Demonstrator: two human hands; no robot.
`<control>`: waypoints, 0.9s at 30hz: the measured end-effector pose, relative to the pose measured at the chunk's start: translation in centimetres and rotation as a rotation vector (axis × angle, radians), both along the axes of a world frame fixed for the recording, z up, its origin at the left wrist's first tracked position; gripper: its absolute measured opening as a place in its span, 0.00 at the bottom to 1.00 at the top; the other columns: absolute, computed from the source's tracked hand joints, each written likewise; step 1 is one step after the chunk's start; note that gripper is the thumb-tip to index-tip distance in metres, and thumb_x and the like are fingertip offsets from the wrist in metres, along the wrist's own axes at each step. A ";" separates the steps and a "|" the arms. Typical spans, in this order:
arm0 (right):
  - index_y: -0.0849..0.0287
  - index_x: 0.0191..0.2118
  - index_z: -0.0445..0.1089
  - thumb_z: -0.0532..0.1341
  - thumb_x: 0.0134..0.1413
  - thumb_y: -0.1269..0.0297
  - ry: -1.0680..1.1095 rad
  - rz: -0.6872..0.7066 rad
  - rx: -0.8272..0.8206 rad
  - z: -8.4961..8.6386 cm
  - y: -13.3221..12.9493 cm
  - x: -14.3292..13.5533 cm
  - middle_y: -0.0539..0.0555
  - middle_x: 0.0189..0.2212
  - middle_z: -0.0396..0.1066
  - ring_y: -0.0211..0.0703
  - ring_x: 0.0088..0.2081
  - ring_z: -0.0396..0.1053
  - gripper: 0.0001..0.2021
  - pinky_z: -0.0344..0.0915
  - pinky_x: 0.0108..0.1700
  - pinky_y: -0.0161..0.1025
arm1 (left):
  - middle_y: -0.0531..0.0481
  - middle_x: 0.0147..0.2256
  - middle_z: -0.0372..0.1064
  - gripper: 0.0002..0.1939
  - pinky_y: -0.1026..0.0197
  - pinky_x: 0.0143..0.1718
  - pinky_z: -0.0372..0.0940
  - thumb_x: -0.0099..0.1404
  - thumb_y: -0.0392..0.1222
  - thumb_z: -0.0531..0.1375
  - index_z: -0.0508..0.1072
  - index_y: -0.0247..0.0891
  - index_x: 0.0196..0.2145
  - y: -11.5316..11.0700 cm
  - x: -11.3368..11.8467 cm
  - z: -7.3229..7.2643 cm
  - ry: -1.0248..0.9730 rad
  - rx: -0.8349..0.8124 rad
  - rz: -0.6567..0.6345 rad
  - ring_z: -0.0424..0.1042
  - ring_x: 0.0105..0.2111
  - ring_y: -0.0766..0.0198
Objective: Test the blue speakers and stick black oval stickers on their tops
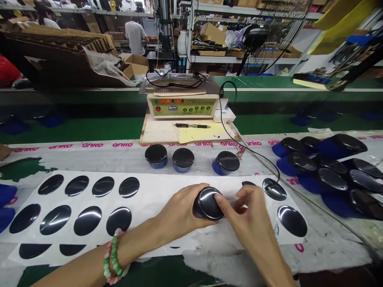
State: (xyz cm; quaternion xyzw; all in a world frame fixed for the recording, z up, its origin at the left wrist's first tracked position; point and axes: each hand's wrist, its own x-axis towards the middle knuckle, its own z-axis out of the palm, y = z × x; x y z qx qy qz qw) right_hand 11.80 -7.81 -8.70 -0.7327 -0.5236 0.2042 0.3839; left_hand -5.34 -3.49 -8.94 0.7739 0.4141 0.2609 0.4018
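My left hand (179, 211) is wrapped around a short round unit with a glossy black top (211, 203), held tilted above the white sheet. My right hand (251, 219) has its thumb on the edge of that top, while its other fingers curl apart from the unit. Beneath both hands lies the white backing sheet (158, 191) with rows of shiny black round stickers (87, 220). Behind it stand three blue units with black tops, one at the left (156, 155), one in the middle (183, 159) and one at the right (226, 162).
Several more blue-and-black units (317, 163) crowd the right side. A control box (183, 107) with lit red indicators sits on a board at the back, with a pen (193, 125) before it. Its black cable (254, 153) runs onto the sheet. Beyond is a green conveyor (116, 125).
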 end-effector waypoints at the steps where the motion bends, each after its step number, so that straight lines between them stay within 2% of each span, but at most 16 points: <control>1: 0.55 0.40 0.62 0.65 0.45 0.46 -0.009 -0.026 -0.082 0.2 0.1 0.1 0.45 0.24 0.61 0.40 0.22 0.62 0.22 0.61 0.25 0.38 | 0.51 0.48 0.71 0.33 0.60 0.51 0.65 0.50 0.46 0.70 0.64 0.41 0.51 0.0 0.0 0.0 -0.001 0.000 0.006 0.70 0.48 0.59; 3: 0.54 0.47 0.61 0.66 0.44 0.47 0.080 0.054 -0.188 0.6 0.3 -0.3 0.46 0.25 0.66 0.43 0.24 0.67 0.26 0.63 0.27 0.39 | 0.51 0.48 0.71 0.32 0.59 0.51 0.65 0.50 0.44 0.70 0.65 0.41 0.51 0.0 0.0 -0.1 -0.008 0.006 0.001 0.71 0.48 0.59; 6: 0.54 0.42 0.68 0.62 0.51 0.50 0.283 0.265 -0.155 0.7 0.9 -1.5 0.51 0.34 0.72 0.45 0.35 0.71 0.16 0.67 0.34 0.37 | 0.51 0.49 0.71 0.32 0.58 0.52 0.65 0.50 0.44 0.71 0.65 0.42 0.51 0.0 -0.1 -0.2 -0.028 0.029 0.003 0.71 0.48 0.58; 7: 0.55 0.39 0.70 0.60 0.54 0.50 0.323 0.275 -0.128 0.6 1.0 -1.8 0.51 0.32 0.72 0.45 0.35 0.71 0.14 0.67 0.33 0.37 | 0.50 0.49 0.70 0.33 0.57 0.53 0.65 0.50 0.45 0.71 0.65 0.43 0.52 -0.1 -0.1 -0.1 -0.036 0.049 0.002 0.70 0.49 0.58; 9: 0.58 0.36 0.71 0.54 0.59 0.48 0.373 0.250 -0.095 0.3 1.2 -1.9 0.50 0.23 0.70 0.43 0.28 0.70 0.18 0.66 0.27 0.35 | 0.49 0.50 0.69 0.35 0.56 0.55 0.63 0.49 0.48 0.71 0.64 0.43 0.53 -0.2 0.0 0.1 -0.054 0.094 -0.017 0.68 0.51 0.57; 11: 0.58 0.37 0.73 0.49 0.62 0.46 0.405 0.231 -0.066 0.1 0.9 -1.6 0.51 0.23 0.70 0.43 0.27 0.71 0.23 0.68 0.28 0.36 | 0.47 0.50 0.66 0.38 0.55 0.54 0.64 0.49 0.52 0.70 0.62 0.45 0.55 -0.4 0.0 0.7 -0.056 0.135 -0.049 0.67 0.51 0.56; 13: 0.57 0.47 0.72 0.51 0.61 0.45 0.468 0.290 -0.009 0.1 0.4 -1.2 0.55 0.37 0.75 0.46 0.41 0.73 0.23 0.71 0.39 0.38 | 0.45 0.49 0.63 0.41 0.54 0.52 0.65 0.49 0.55 0.70 0.61 0.44 0.57 -0.5 -0.1 1.6 -0.039 0.180 -0.037 0.66 0.50 0.55; 15: 0.52 0.58 0.63 0.60 0.54 0.45 0.543 0.381 0.037 0.3 -0.2 -1.0 0.56 0.54 0.67 0.49 0.54 0.66 0.29 0.68 0.51 0.41 | 0.42 0.48 0.62 0.38 0.54 0.51 0.66 0.52 0.52 0.68 0.62 0.40 0.58 -0.6 -0.4 2.9 0.004 0.255 -0.027 0.65 0.49 0.54; 16: 0.51 0.61 0.59 0.64 0.50 0.47 0.577 0.417 0.039 0.5 -0.5 -0.9 0.57 0.59 0.62 0.51 0.57 0.64 0.34 0.67 0.53 0.43 | 0.41 0.48 0.62 0.36 0.54 0.51 0.65 0.54 0.49 0.68 0.62 0.38 0.58 -0.6 -0.6 3.6 0.031 0.291 -0.041 0.64 0.49 0.54; 17: 0.49 0.63 0.56 0.68 0.46 0.50 0.601 0.437 0.028 0.7 -0.7 -0.9 0.57 0.60 0.60 0.52 0.57 0.64 0.38 0.67 0.53 0.44 | 0.41 0.49 0.62 0.34 0.55 0.52 0.64 0.56 0.45 0.66 0.61 0.38 0.58 -0.6 -0.9 4.4 0.061 0.310 -0.071 0.64 0.50 0.54; 19: 0.47 0.63 0.56 0.70 0.45 0.56 0.603 0.436 -0.008 1.2 -0.9 -0.8 0.57 0.61 0.60 0.52 0.57 0.64 0.39 0.67 0.53 0.45 | 0.42 0.52 0.62 0.35 0.57 0.54 0.63 0.56 0.39 0.64 0.59 0.39 0.60 -0.5 -1.8 5.9 0.123 0.300 -0.172 0.63 0.53 0.56; 21: 0.46 0.62 0.57 0.70 0.45 0.60 0.565 0.468 -0.019 1.7 -0.8 -0.6 0.55 0.61 0.59 0.52 0.59 0.61 0.37 0.66 0.54 0.45 | 0.46 0.56 0.61 0.38 0.60 0.55 0.61 0.55 0.38 0.64 0.57 0.42 0.61 -0.4 -2.6 7.4 0.174 0.266 -0.254 0.63 0.55 0.58; 23: 0.46 0.62 0.58 0.70 0.44 0.62 0.495 0.514 -0.006 2.2 -0.6 -0.5 0.55 0.61 0.59 0.53 0.60 0.60 0.38 0.67 0.53 0.44 | 0.49 0.57 0.63 0.37 0.61 0.55 0.62 0.54 0.38 0.63 0.56 0.45 0.61 -0.2 -3.3 8.5 0.214 0.254 -0.285 0.65 0.54 0.58; 27: 0.47 0.61 0.60 0.71 0.41 0.64 0.347 0.579 0.040 2.7 -0.3 -0.5 0.56 0.57 0.64 0.53 0.54 0.67 0.39 0.70 0.50 0.44 | 0.54 0.41 0.76 0.33 0.61 0.38 0.68 0.57 0.38 0.60 0.58 0.49 0.59 0.1 -3.6 9.7 0.320 0.221 -0.312 0.76 0.36 0.58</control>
